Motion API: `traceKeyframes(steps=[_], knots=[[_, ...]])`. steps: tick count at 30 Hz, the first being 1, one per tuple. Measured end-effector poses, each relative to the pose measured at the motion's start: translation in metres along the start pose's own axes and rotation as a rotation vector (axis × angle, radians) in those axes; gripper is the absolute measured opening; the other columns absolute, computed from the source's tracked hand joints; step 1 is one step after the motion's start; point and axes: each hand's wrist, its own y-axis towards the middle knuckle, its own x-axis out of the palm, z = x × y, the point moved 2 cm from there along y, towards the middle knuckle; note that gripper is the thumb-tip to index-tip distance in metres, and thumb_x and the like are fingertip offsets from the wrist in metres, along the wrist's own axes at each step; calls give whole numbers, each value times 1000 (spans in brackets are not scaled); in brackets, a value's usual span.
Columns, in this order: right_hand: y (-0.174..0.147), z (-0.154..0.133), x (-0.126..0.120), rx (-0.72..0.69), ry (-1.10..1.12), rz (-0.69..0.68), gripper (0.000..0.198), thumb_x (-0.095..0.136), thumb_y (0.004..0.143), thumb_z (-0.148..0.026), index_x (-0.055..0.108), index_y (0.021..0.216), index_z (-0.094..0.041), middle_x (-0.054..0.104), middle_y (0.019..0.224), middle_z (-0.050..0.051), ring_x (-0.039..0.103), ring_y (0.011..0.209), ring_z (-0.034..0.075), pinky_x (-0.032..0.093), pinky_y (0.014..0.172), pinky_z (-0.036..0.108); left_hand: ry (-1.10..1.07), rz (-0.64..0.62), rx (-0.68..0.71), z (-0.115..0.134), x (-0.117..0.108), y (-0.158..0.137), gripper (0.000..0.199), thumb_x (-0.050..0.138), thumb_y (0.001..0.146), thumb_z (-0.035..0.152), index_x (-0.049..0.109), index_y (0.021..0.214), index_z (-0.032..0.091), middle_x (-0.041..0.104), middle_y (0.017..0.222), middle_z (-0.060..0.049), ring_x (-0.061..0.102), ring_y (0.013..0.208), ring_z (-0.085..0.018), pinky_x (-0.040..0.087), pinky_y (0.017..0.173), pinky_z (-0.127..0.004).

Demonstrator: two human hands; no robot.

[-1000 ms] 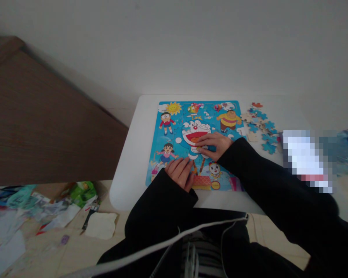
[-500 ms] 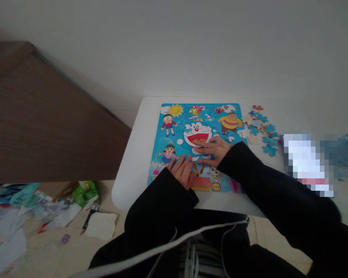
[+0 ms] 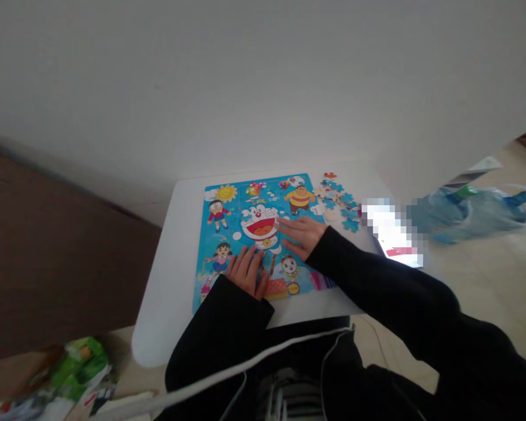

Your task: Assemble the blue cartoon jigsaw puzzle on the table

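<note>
A cartoon jigsaw puzzle (image 3: pixel 234 248) lies flat on the white table, with a white-faced blue cat at its middle and smaller figures around it. My left hand (image 3: pixel 246 272) rests on its lower part, fingers stretched out and laid just below the cat. On the cat's right side lies my right hand (image 3: pixel 304 235), its fingers extended across the picture near the mouth. Neither hand shows a piece in its grasp. Past the puzzle's right edge, loose jigsaw pieces (image 3: pixel 351 224) form a small heap, some blue side up and some showing bare backing.
The white table (image 3: pixel 158 298) stands against a pale wall. A phone-like device (image 3: pixel 392 237), blurred out, lies at its right edge. Clear plastic bottles (image 3: pixel 499 210) are on the floor at right. A brown wooden panel (image 3: pixel 48 251) and a green bag (image 3: pixel 81 365) are at left.
The view has swung to the right, so the table sits further left and lower. My right hand has slid off the cat's mouth toward its right side. My left hand stays on the puzzle's lower part.
</note>
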Motion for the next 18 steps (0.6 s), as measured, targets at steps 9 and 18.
traceKeyframes(steps=[9, 18], knots=[[16, 144, -37, 484, -166, -252, 42, 68, 67, -39, 65, 106, -25, 68, 99, 8, 62, 87, 25, 48, 78, 42, 6, -10, 0, 1, -2, 2, 40, 40, 85, 31, 53, 117, 12, 57, 119, -16, 52, 112, -30, 38, 90, -42], [24, 139, -17, 538, -254, -453, 38, 53, 78, -39, 62, 112, -24, 66, 106, 5, 61, 96, 22, 47, 82, 32, 25, -106, -15, 1, -5, 1, 41, 40, 86, 31, 55, 117, 9, 53, 124, -15, 49, 115, -30, 36, 93, -43]])
